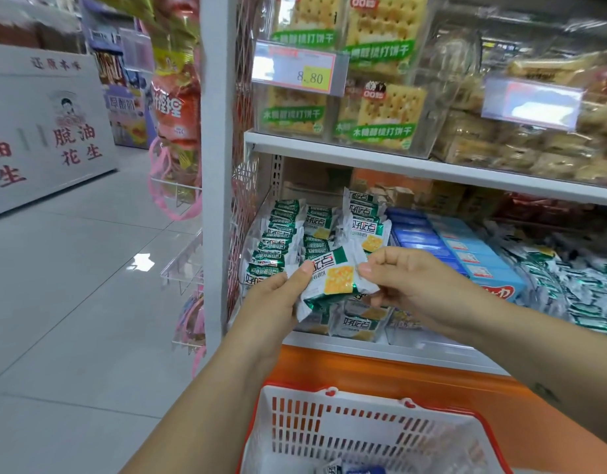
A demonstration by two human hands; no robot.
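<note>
A small green-and-white cracker packet (pixel 332 280) with a yellow cracker picture is held in the air in front of the lower shelf. My left hand (pixel 278 295) pinches its left end, thumb on top. At the packet's right end, my right hand (pixel 408 282) grips it with curled fingers. Several packets of the same kind (pixel 285 241) stand in rows in the shelf bin just behind. A white shopping basket with a red rim (pixel 363 436) sits below my arms, with a couple of packets at its bottom.
Blue boxes (pixel 466 254) and more green packets (pixel 569 285) fill the lower shelf to the right. The upper shelf (pixel 397 162) holds cracker packs behind a price tag (pixel 298 68). A white shelf post (pixel 214 165) with hanging snacks stands left; tiled aisle floor (pixel 72 302) lies beyond.
</note>
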